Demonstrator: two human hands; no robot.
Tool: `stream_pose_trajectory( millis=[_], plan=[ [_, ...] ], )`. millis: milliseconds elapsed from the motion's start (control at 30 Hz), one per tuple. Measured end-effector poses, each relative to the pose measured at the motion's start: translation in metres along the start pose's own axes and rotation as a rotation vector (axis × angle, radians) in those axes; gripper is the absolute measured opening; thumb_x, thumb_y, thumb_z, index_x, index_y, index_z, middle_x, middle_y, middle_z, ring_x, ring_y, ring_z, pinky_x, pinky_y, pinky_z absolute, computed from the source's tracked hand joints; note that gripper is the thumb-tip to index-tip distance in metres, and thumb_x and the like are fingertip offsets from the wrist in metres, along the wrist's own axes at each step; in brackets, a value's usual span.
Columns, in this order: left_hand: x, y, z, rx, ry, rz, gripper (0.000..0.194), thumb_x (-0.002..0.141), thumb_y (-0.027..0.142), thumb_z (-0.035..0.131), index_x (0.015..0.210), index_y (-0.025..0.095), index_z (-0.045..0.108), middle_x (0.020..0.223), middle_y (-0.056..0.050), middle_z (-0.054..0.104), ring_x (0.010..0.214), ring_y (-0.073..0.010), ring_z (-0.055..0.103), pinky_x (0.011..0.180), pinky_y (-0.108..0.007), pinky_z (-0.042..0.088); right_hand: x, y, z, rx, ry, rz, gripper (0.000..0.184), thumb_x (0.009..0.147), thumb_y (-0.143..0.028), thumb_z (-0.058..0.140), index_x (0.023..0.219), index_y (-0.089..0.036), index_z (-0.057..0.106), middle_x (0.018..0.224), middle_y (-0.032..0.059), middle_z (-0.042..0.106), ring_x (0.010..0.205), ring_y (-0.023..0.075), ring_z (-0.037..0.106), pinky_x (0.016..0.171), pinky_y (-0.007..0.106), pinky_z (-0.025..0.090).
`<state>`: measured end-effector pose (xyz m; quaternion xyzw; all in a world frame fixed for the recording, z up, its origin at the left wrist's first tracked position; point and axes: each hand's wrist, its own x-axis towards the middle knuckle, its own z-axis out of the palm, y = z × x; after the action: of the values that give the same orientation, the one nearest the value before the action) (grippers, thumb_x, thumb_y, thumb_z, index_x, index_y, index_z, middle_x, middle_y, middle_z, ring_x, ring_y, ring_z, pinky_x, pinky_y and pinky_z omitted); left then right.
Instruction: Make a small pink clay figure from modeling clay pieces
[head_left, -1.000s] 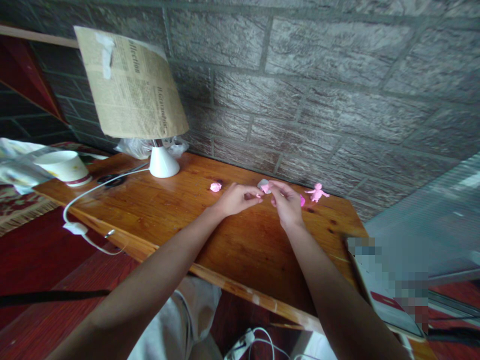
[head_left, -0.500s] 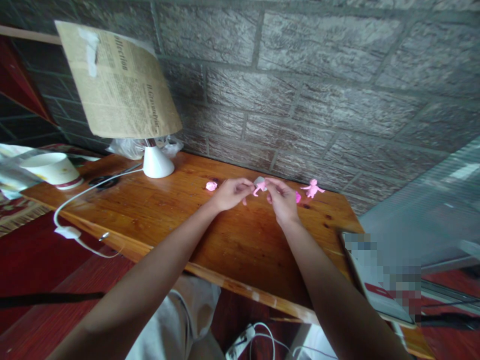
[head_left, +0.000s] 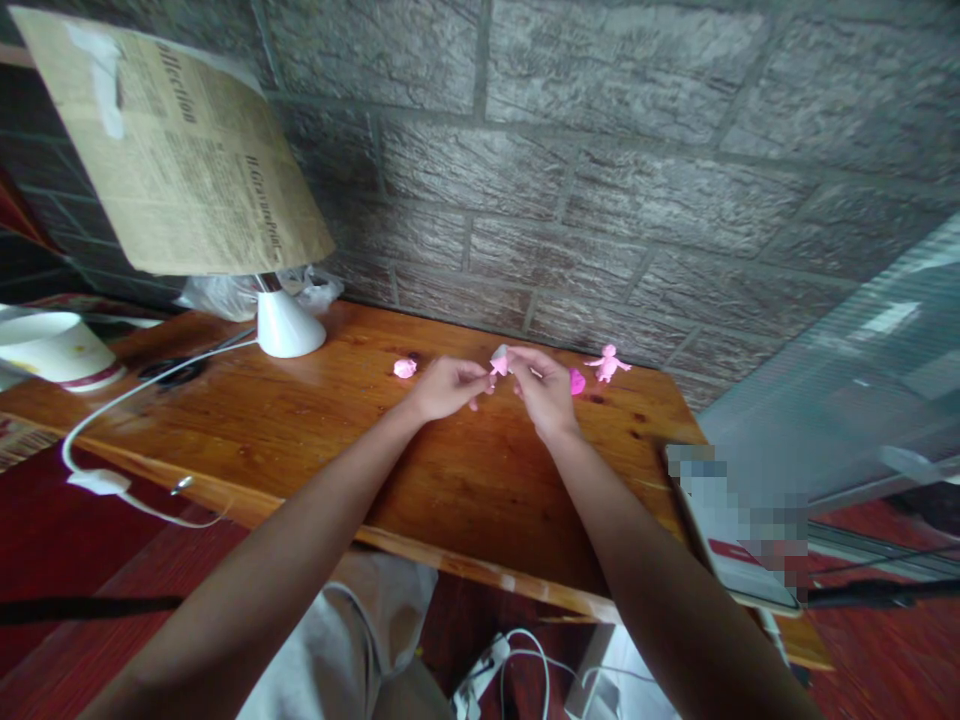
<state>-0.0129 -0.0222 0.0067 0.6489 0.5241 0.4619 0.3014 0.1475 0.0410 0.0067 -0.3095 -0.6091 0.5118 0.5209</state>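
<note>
Over the desk, my left hand (head_left: 447, 388) and my right hand (head_left: 547, 393) face each other with fingertips pinched on a small pink-and-pale-grey toy piece (head_left: 499, 361). The fingers partly cover it, so its exact kind is unclear. Just behind my right hand lies a bright magenta piece (head_left: 577, 381), partly hidden by the hand. Further right, a pink toy figure (head_left: 608, 364) with arms spread is near the wall. To the left of my left hand sits a pale pink lump (head_left: 405, 368).
A lamp with a newspaper-print shade (head_left: 187, 160) stands on the wooden desk (head_left: 300, 430). Its white cord (head_left: 135, 400) runs over the front edge. At left are a paper cup (head_left: 64, 350) and dark scissors (head_left: 172, 372). A tablet-like device (head_left: 720, 540) lies right. Behind rises a stone-patterned wall (head_left: 510, 180).
The view has shifted slightly, moving the scene left in the picture. The held piece has turned between my fingers: its curved pink strip now shows as a wider, flared shape. Both hands keep their pinch.
</note>
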Motion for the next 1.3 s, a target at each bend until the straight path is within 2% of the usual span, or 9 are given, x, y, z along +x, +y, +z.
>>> stream_pose_trajectory(
  millis=[233, 333, 500, 600, 667, 767, 867, 1300],
  plan=[
    [0.0007, -0.0031, 0.0019, -0.013, 0.014, -0.018, 0.028, 0.087, 0.039, 0.064, 0.079, 0.013, 0.072, 0.072, -0.004, 0.074, 0.051, -0.0104, 0.064, 0.058, -0.021, 0.049, -0.0003, -0.0016, -0.0008, -0.04, -0.017, 0.006, 0.032, 0.073, -0.048, 0.073, 0.091, -0.023, 0.077, 0.09, 0.0042, 0.075, 0.066, 0.0142, 0.061, 0.05, 0.025, 0.046],
    [0.0011, -0.0034, 0.002, -0.064, 0.034, 0.016, 0.03, 0.087, 0.042, 0.063, 0.087, 0.013, 0.071, 0.083, -0.006, 0.076, 0.055, -0.0103, 0.064, 0.06, -0.022, 0.052, 0.0007, -0.0019, -0.0018, -0.036, 0.019, 0.022, 0.033, 0.071, -0.048, 0.074, 0.09, -0.022, 0.077, 0.091, 0.0048, 0.075, 0.067, 0.0138, 0.059, 0.049, 0.024, 0.044],
    [0.0007, -0.0028, -0.0001, -0.142, 0.068, 0.123, 0.033, 0.085, 0.038, 0.068, 0.108, 0.014, 0.065, 0.092, -0.009, 0.077, 0.064, -0.0124, 0.067, 0.063, -0.024, 0.054, 0.0017, -0.0029, -0.0021, 0.029, 0.1, 0.105, 0.035, 0.068, -0.048, 0.076, 0.09, -0.021, 0.076, 0.081, 0.0019, 0.073, 0.055, 0.0083, 0.05, 0.048, 0.022, 0.037],
    [-0.0009, -0.0021, -0.0002, -0.067, 0.033, 0.204, 0.029, 0.085, 0.035, 0.07, 0.106, 0.016, 0.068, 0.101, -0.009, 0.077, 0.078, -0.0154, 0.07, 0.07, -0.025, 0.055, 0.0021, -0.0035, -0.0017, 0.039, 0.131, 0.153, 0.039, 0.066, -0.05, 0.077, 0.093, -0.021, 0.076, 0.075, 0.0005, 0.071, 0.051, 0.0073, 0.046, 0.047, 0.022, 0.035],
    [-0.0022, -0.0014, 0.0004, 0.058, 0.052, 0.25, 0.024, 0.085, 0.032, 0.07, 0.104, 0.018, 0.072, 0.104, -0.007, 0.078, 0.08, -0.0148, 0.07, 0.074, -0.025, 0.053, 0.0022, -0.004, -0.0013, 0.038, 0.139, 0.165, 0.04, 0.065, -0.05, 0.077, 0.092, -0.02, 0.076, 0.073, 0.0, 0.07, 0.051, 0.0074, 0.046, 0.047, 0.022, 0.034],
    [-0.0037, -0.0003, 0.0012, 0.234, 0.119, 0.266, 0.021, 0.086, 0.032, 0.069, 0.102, 0.021, 0.075, 0.096, -0.003, 0.079, 0.07, -0.0126, 0.068, 0.071, -0.023, 0.051, 0.0019, -0.0043, -0.0007, 0.046, 0.13, 0.152, 0.036, 0.066, -0.048, 0.077, 0.09, -0.02, 0.076, 0.075, 0.0002, 0.07, 0.051, 0.007, 0.045, 0.047, 0.023, 0.033],
    [-0.0047, 0.0005, 0.0016, 0.317, 0.153, 0.261, 0.019, 0.087, 0.034, 0.067, 0.098, 0.021, 0.077, 0.086, -0.002, 0.078, 0.067, -0.0129, 0.066, 0.068, -0.023, 0.048, 0.0013, -0.0035, -0.0001, 0.071, 0.114, 0.131, 0.033, 0.066, -0.046, 0.077, 0.087, -0.02, 0.076, 0.08, 0.0009, 0.07, 0.05, 0.0062, 0.045, 0.047, 0.022, 0.033],
    [-0.0057, 0.0024, 0.0023, 0.336, 0.138, 0.244, 0.015, 0.086, 0.026, 0.061, 0.089, 0.019, 0.074, 0.08, -0.001, 0.077, 0.065, -0.0125, 0.066, 0.067, -0.022, 0.047, 0.0001, -0.0007, 0.0013, 0.029, 0.101, 0.111, 0.033, 0.068, -0.047, 0.076, 0.089, -0.021, 0.076, 0.084, 0.003, 0.069, 0.06, 0.0097, 0.052, 0.048, 0.023, 0.038]
  ],
)
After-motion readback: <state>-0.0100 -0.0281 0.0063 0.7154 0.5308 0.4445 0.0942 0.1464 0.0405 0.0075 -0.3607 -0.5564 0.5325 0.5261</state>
